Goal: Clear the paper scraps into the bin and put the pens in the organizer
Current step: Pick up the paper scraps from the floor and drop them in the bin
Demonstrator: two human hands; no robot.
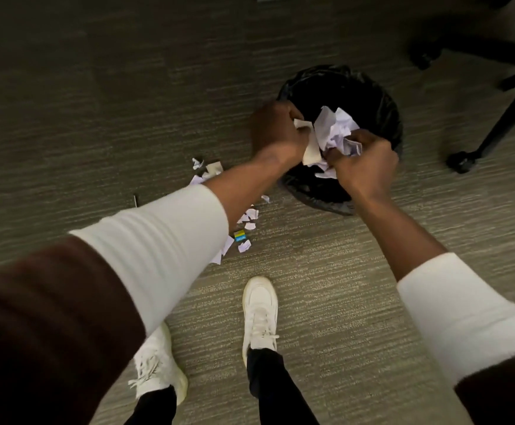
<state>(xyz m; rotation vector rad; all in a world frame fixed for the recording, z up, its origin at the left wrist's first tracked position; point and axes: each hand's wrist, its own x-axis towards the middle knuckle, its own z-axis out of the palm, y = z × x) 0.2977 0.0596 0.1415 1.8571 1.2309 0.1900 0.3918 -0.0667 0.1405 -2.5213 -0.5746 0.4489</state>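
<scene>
both hands, left hand (pixel 276 133) and right hand (pixel 363 167), grip crumpled paper (pixel 331 130) over a black-lined bin (pixel 382 102); scraps (pixel 247 219) litter grey carpet (pixel 97 118) at seven o'clock of it.

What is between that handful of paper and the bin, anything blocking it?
Nothing visible. Both hands, left and right, hold the crumpled paper directly over the open mouth of the black-lined bin. No lid shows.
</scene>
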